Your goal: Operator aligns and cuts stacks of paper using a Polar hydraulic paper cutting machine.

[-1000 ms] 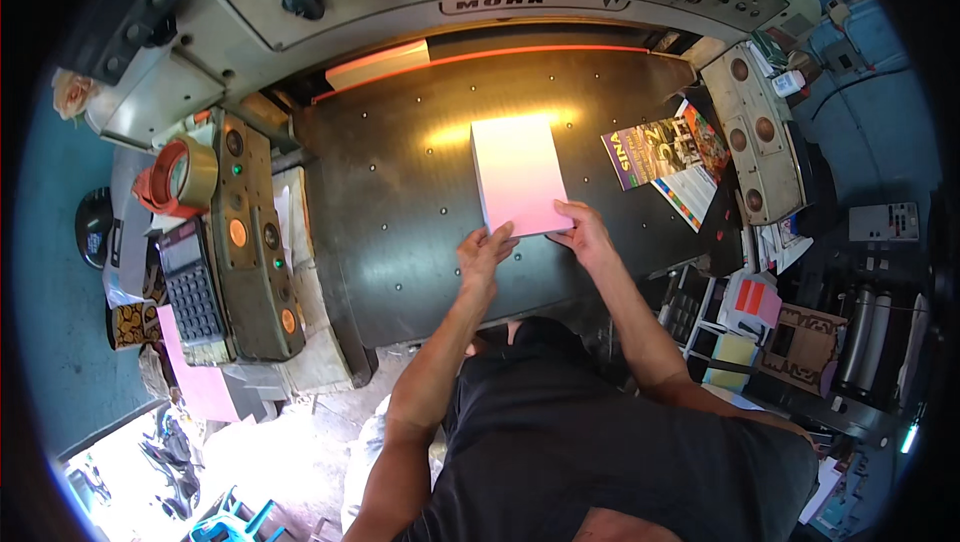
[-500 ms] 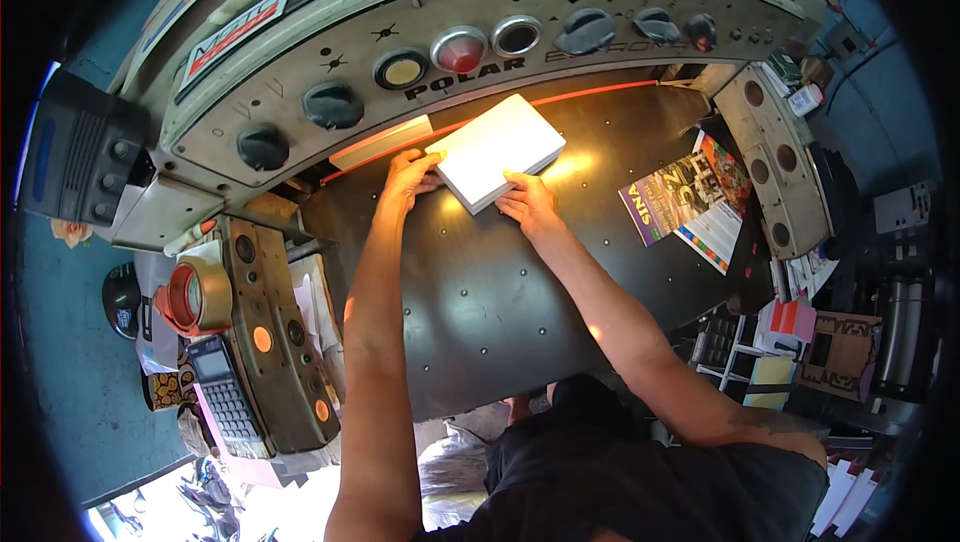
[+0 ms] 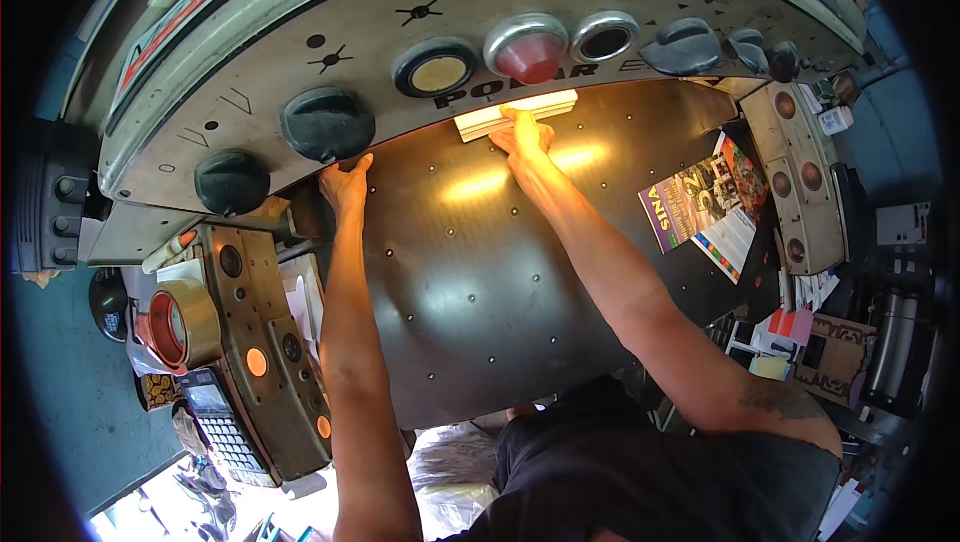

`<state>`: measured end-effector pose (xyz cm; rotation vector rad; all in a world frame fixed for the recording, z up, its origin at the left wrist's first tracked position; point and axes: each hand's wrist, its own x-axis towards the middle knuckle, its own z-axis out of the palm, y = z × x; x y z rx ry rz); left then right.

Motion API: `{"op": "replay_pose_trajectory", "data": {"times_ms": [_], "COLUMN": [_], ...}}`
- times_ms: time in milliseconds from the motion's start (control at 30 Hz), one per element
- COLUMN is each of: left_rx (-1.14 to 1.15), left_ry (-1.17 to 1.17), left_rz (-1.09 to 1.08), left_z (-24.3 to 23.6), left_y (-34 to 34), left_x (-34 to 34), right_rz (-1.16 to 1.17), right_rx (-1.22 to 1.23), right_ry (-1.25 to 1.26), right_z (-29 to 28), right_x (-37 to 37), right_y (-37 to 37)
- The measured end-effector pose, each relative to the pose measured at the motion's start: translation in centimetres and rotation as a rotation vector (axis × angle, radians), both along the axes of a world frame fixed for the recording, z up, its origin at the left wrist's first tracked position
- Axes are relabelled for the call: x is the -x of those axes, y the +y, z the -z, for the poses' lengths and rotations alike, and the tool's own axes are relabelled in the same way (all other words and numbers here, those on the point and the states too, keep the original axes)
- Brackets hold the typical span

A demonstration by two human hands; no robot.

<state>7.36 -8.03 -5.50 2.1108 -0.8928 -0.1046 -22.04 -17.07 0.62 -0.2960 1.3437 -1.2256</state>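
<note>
A thick stack of white paper [image 3: 540, 110] lies at the back of the dark metal table [image 3: 470, 272]. Most of it is hidden under the machine's front panel, with only its near edge showing in lamp light. My right hand [image 3: 526, 142] is closed on that near edge, thumb on top and fingers curled against the side. Farther left, my left hand [image 3: 346, 187] reaches to the table's back left corner, below a black knob [image 3: 328, 124]. Its thumb stands apart from the fingers, which partly pass under the panel; I see nothing held there.
The panel carries a red button [image 3: 528, 50] and several dials. Printed leaflets [image 3: 700, 200] lie on the table's right side. A side rail [image 3: 262, 352] at left borders tape rolls [image 3: 185, 324] and a calculator [image 3: 222, 422]. Another rail [image 3: 797, 182] stands at right.
The paper stack has gone from the open table to beneath the panel, with my right hand following. My left hand has let go of it and moved left. The view has shifted closer to the panel.
</note>
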Motion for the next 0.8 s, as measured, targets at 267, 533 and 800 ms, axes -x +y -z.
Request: {"op": "replay_pose_trajectory", "data": {"times_ms": [267,533,800], "left_rx": [-0.190,-0.136,0.276], "left_ry": [-0.079,-0.274,-0.156], "left_rz": [0.071,0.055,0.115], "left_z": [3.3,2.7,3.4], "left_y": [-2.1,-2.0,-0.9], "left_x": [-4.9,-3.9,-3.7], "right_rz": [0.076,-0.003,-0.047], "right_rx": [0.106,0.115,0.123], "right_ry": [-0.138,-0.163,-0.174], "right_z": [-1.0,0.1,1.7], "right_x": [-2.6,0.3,0.0], "right_y": [-2.0,-1.6,-2.2]}}
